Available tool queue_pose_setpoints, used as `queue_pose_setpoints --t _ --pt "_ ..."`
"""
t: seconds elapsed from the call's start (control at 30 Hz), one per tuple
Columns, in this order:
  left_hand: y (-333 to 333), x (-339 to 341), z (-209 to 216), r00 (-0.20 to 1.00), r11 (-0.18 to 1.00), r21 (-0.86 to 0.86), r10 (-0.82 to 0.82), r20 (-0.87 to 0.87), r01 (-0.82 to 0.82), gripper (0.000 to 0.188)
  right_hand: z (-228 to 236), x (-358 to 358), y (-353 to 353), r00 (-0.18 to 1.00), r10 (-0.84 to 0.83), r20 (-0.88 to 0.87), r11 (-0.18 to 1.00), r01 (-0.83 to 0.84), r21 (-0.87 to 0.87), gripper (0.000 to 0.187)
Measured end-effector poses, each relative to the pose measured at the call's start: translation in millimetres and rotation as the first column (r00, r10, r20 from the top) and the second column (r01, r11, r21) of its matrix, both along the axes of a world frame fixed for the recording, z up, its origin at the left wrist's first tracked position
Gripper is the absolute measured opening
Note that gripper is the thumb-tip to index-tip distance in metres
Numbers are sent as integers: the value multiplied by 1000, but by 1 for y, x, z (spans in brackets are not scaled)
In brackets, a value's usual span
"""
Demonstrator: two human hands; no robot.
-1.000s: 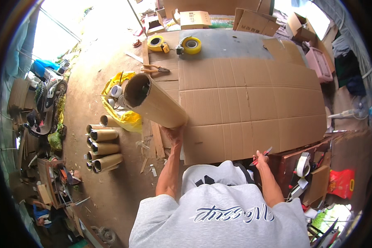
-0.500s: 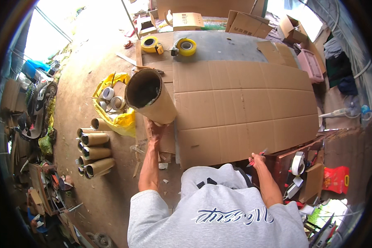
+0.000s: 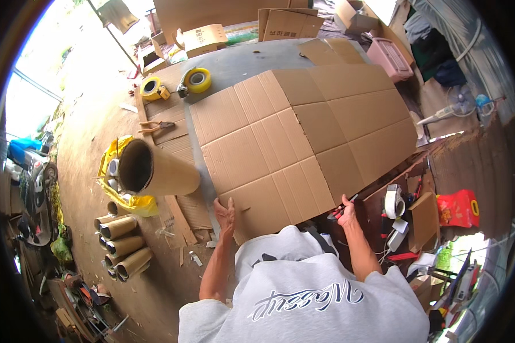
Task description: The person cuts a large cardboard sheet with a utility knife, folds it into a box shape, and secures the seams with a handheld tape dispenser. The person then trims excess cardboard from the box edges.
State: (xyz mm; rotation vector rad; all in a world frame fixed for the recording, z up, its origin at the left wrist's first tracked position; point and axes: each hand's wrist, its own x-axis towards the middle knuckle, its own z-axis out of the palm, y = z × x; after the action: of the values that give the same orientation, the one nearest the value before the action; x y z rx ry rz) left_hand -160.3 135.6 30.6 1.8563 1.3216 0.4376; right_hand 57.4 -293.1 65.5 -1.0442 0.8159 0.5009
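Note:
A large creased cardboard sheet [image 3: 257,143] lies on the table, bent up into a ridge along its middle crease. My left hand [image 3: 225,218] is against its near left edge, fingers stretched out and thumb apart over the cardboard. At the near right edge, my right hand [image 3: 349,216] is closed around a slim red-and-dark tool [image 3: 336,215]; its exact kind is unclear. My right thumb reaches the sheet's edge. Left of the sheet stands a thick, open-topped cardboard tube [image 3: 169,171], apart from my left hand.
Pliers [image 3: 156,126] and two yellow tape rolls [image 3: 197,80] lie beyond the tube. Several shorter tubes [image 3: 126,246] are stacked on the floor beside a yellow bag [image 3: 140,204]. A white tape roll [image 3: 393,201] and a red bag [image 3: 458,208] are at the right.
My left hand has let go of the large tube, which now stands left of the sheet, and moved to the sheet's edge. The sheet has turned and buckled upward. My view has shifted.

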Motion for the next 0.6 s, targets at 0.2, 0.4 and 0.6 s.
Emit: queue_pose_setpoints --t 0.2,0.4,0.6 --pt "-4 45 16 992 990 -93 98 -77 -105 65 40 2 -13 999 21 26 981 -26 192 22" --pt "-11 107 27 996 984 -172 36 -80 -49 67 97 21 8 969 -188 161 811 61 582 15" --pt "-78 196 55 994 978 -182 -89 56 97 68 225 27 72 928 -314 199 886 212 413 14"
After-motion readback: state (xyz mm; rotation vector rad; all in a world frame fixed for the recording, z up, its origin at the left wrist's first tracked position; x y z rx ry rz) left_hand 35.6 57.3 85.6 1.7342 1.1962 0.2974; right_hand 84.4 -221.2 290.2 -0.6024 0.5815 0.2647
